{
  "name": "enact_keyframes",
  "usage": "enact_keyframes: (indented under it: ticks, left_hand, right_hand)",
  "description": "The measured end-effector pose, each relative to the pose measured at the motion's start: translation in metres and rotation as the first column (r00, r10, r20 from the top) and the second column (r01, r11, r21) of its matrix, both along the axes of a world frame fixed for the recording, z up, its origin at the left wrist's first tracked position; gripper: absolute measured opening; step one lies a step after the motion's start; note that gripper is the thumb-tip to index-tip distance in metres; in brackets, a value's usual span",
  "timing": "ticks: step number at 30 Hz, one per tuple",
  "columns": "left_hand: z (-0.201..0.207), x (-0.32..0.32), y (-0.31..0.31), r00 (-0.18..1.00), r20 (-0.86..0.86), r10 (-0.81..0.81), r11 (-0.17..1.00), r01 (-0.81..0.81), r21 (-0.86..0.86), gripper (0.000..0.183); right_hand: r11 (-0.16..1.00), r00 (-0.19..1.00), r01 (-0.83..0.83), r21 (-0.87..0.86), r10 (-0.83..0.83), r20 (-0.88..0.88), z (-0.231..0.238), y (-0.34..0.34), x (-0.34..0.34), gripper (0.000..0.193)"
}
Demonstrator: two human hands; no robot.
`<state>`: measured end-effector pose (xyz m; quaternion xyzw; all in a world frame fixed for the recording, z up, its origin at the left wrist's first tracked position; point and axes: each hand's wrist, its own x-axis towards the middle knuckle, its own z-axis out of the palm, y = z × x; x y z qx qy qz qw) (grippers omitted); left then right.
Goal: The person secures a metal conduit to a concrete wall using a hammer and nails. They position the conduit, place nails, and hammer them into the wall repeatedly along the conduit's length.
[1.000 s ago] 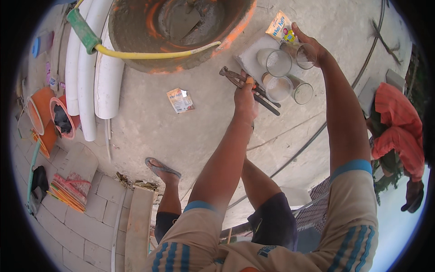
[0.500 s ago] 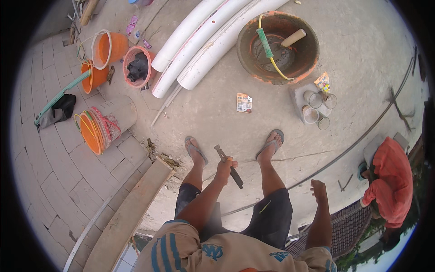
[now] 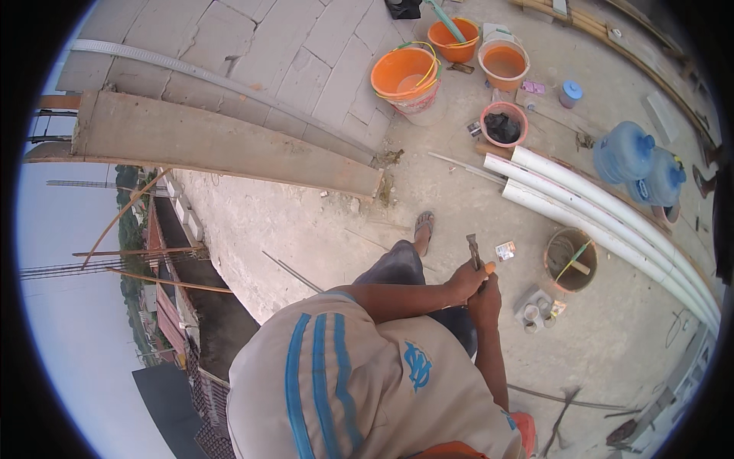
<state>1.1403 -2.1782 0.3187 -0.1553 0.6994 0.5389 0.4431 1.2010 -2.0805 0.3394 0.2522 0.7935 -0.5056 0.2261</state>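
My left hand is closed round a long, narrow metal hand tool with a worn, flared end pointing away from me. Its exact kind I cannot make out. Right beside it, my right hand is closed at the lower part of the same tool, and the fingers of both hands meet there. The tool's lower end is hidden by the hands. Beyond them on the concrete floor lies a small printed packet. Several glasses stand on a grey block to the right.
Farther right are a mortar tub with a green-handled tool across it, and white pipes. Orange buckets, a pink bucket and blue water jugs stand farther off. A plank borders a drop on the left.
My right hand, apart and raised before, has come to the tool in my left hand. The view has turned left, bringing the plank and the roof edge in.
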Motion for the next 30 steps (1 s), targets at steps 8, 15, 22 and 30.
enact_keyframes:
  ticks: [8,15,22,30]
  left_hand:
    - [-0.014,-0.070,-0.193,0.896,-0.238,-0.374,0.923,0.384,-0.008,0.068]
    - [-0.038,-0.050,-0.458,0.971,-0.161,0.177,0.826,-0.236,-0.512,0.048]
    - [-0.030,-0.065,-0.517,0.897,-0.272,0.348,0.763,-0.440,-0.474,0.040]
    - [-0.004,-0.113,-0.471,0.860,-0.450,0.240,0.843,-0.415,-0.344,0.040]
  right_hand:
    - [0.986,0.970,0.035,-0.165,0.007,0.244,-0.006,-0.020,-0.046,0.020]
    - [0.986,0.936,0.072,-0.153,-0.014,0.350,0.019,-0.037,-0.098,0.029]
    - [0.956,0.941,-0.005,-0.294,0.104,0.322,0.024,-0.115,-0.220,0.015]
    - [0.821,0.826,-0.297,-0.488,0.477,0.301,0.019,-0.147,-0.363,0.021]
